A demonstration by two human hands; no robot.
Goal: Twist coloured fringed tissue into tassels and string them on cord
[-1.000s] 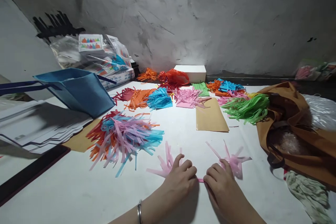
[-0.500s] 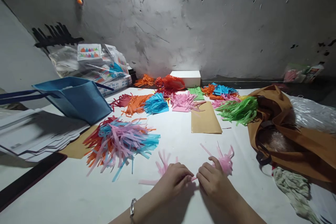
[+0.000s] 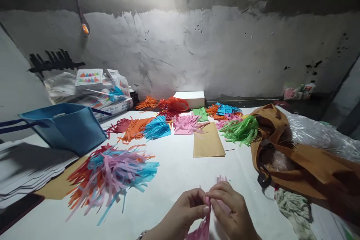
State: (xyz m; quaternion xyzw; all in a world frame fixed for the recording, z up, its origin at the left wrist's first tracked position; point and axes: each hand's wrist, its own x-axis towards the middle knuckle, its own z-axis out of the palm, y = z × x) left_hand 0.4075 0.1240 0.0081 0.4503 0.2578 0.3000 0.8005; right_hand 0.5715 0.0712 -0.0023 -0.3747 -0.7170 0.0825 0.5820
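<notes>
Both hands meet low in the middle of the view, lifted off the white table [image 3: 180, 172]. My left hand [image 3: 184, 215] pinches a pink fringed paper piece [image 3: 203, 228] from the left. My right hand [image 3: 232, 212] pinches the same piece from the right, fingers curled over its top. Pink strips hang down between the two hands. Just to the left lies a mixed pile of cut paper fringes [image 3: 112, 170] in orange, pink, red and blue.
A blue fabric bag [image 3: 66, 127] and stacked white sheets [image 3: 25, 168] sit at the left. A tan envelope [image 3: 207, 143], green fringes [image 3: 240, 130] and more coloured fringe piles lie further back. A brown bag [image 3: 298, 157] and a rag [image 3: 292, 204] are at the right.
Both hands have raised the pink fringed piece off the table and brought its two ends together. The camera has tilted up, showing more wall.
</notes>
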